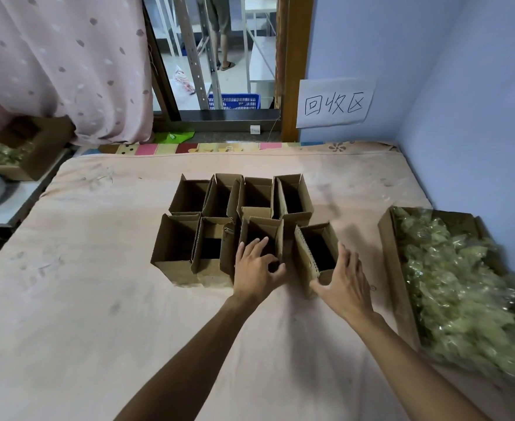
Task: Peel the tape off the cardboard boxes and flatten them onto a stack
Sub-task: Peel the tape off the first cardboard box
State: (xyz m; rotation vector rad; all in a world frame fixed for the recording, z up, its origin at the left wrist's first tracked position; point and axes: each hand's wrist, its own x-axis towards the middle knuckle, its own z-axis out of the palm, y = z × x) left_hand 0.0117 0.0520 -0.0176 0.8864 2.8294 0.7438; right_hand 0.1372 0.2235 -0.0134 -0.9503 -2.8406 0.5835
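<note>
Cardboard boxes (174, 271), brown, upright, open-topped, flaps up, in two close rows

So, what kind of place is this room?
Probably the recycling corner of a small home workshop. A handwritten wall sign reads 回收区 (recycling area), open cardboard boxes stand on a cloth-covered mattress, and a large carton holds plastic-wrapped green goods.

Box insides: the cardboard boxes (256, 212) are too dark inside to show a bottom.
Left hand (257, 268): hides its box's near wall; its grip is unclear.
Three o'clock: green packets (462, 284) smeared by blur, their carton (394, 256) cut by the edge.
Ten o'clock: second carton (42, 147) half under the curtain (67, 56).
Twelve o'clock: person (219, 25) cropped above the waist.
</note>
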